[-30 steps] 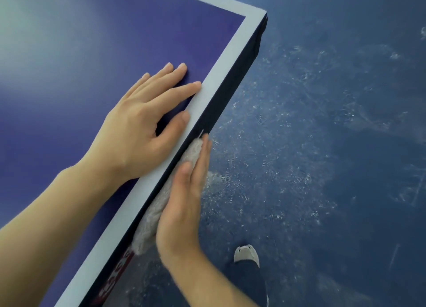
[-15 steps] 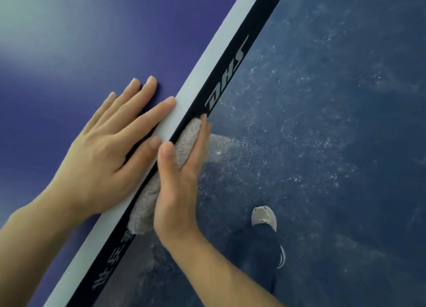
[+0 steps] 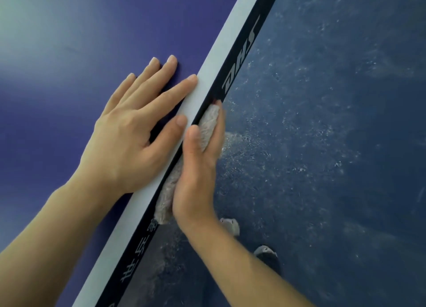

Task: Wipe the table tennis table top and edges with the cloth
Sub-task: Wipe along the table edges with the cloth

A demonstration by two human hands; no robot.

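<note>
The blue table tennis table top (image 3: 69,64) fills the left of the view, bordered by a white line (image 3: 221,55) and a black side edge (image 3: 244,44) with white lettering. My left hand (image 3: 136,133) lies flat on the top, fingers straight, thumb reaching the white line. My right hand (image 3: 198,168) presses a grey, fluffy cloth (image 3: 208,124) against the black side edge with straight fingers. Most of the cloth is squeezed between palm and edge; its lower end (image 3: 163,205) sticks out below the wrist.
A scuffed dark blue floor (image 3: 322,145) lies to the right of the table. My two shoes (image 3: 230,226) show beside the table's edge, just under my right forearm.
My hands and the cloth have slid along the side edge, away from the table's corner, which has left the view. The white lettering on the edge now shows above the cloth.
</note>
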